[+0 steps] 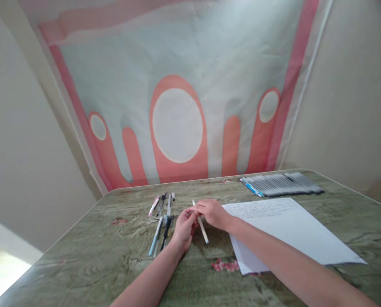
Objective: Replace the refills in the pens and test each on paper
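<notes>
My right hand (pixel 212 212) and my left hand (pixel 184 228) meet over the green table (pixel 114 256), both pinching a slim white pen (pixel 203 230). The pen's upper tip pokes out above my fingers and its lower end points toward me. Just left of my left hand lie several loose pens (pixel 161 221), some light blue, some dark, one pinkish. A white sheet of paper (pixel 292 234) with handwriting along its top lies under my right forearm.
A row of several grey pens (pixel 281 184) lies at the table's far right, with blue ones at its left end. A pink-and-pale patterned cloth (pixel 177 106) hangs on the wall behind. The table's left edge drops off to the floor.
</notes>
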Demonstrator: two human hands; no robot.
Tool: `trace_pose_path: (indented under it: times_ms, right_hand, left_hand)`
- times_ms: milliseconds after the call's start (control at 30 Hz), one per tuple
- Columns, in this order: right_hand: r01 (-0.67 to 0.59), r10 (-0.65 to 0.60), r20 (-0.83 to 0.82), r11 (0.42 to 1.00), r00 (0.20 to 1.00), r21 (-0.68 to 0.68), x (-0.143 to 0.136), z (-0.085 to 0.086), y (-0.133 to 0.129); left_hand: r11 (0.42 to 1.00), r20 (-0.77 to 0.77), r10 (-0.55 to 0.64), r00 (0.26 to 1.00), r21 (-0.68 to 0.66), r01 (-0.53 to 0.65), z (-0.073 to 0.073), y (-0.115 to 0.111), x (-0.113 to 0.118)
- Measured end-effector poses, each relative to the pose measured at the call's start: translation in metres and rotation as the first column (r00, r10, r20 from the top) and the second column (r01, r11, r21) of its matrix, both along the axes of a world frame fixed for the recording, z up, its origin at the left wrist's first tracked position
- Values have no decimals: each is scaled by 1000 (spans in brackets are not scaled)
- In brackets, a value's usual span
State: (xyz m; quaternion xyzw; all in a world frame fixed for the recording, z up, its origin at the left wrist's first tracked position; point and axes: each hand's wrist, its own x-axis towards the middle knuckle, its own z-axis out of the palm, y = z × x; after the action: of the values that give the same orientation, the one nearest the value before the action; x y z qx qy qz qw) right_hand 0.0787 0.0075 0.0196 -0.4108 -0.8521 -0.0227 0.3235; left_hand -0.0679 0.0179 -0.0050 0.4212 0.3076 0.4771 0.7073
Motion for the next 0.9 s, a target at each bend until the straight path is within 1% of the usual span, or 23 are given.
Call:
trace_pose_path:
  times_ms: [33,100,167,200,233,267,300,333,367,400,433,467,500,533,567,633,733,767,833,900]
  right_hand:
    - [11,-12,46,1000,999,21,1,1,0]
    - [40,-45,85,997,995,59,4,4,2]
    - [95,-101,54,991,993,93,11,9,6]
    - [134,-136,9,985,991,105,16,13,9]
    - [177,-172,-53,978,984,113,22,17,12]
    - [218,-204,-125,969,971,116,28,22,14]
    - [256,-230,-201,960,952,114,35,27,17]
    - [288,-250,-276,951,928,108,43,33,18]
    - [310,-263,-337,946,904,95,50,37,20]
    - [324,-273,-383,943,883,75,56,41,20]
    - [327,-280,-414,944,866,46,63,44,19]
    - [322,-288,-432,947,855,7,70,44,16]
    - [311,-296,-441,950,848,-40,78,43,13]
    - [299,-308,-448,950,839,-93,85,39,7]
    - [288,-325,-451,946,831,-151,94,34,1]
    - [288,-379,-469,923,798,-255,116,18,-16]
    - [340,-506,-456,852,732,-399,156,-10,-45]
    - [356,-550,-462,823,695,-444,171,-19,-55]
    - [360,-629,-501,766,594,-534,199,-33,-72]
    - [353,-680,-535,726,501,-591,223,-43,-87]
  left_hand:
    - [1000,-17,14,1000,23,-14,1,0,1]
    - [995,-74,26,997,99,-18,3,-2,3]
    - [976,-183,38,982,216,3,7,-8,5]
    - [957,-261,32,965,286,46,10,-14,5]
    - [923,-353,27,935,368,112,13,-21,6]
    - [866,-440,48,897,466,182,17,-29,7]
    - [780,-538,55,841,549,300,22,-38,8]
    - [667,-636,53,770,596,447,27,-47,8]
    - [537,-717,52,695,607,586,32,-56,10]
    - [399,-775,64,629,598,695,36,-64,11]
    - [278,-814,90,573,574,771,41,-70,12]
    - [184,-843,120,525,539,822,44,-74,13]
    - [122,-859,151,489,507,853,46,-76,14]
    - [90,-868,179,463,483,871,47,-77,14]
    - [80,-873,201,445,467,881,48,-77,15]
    - [94,-876,226,427,456,885,47,-75,14]
    - [109,-885,218,412,442,890,44,-72,13]
    - [112,-889,210,408,436,893,44,-71,13]
    - [119,-895,192,402,428,896,43,-71,13]
    - [129,-900,177,399,423,897,43,-72,14]
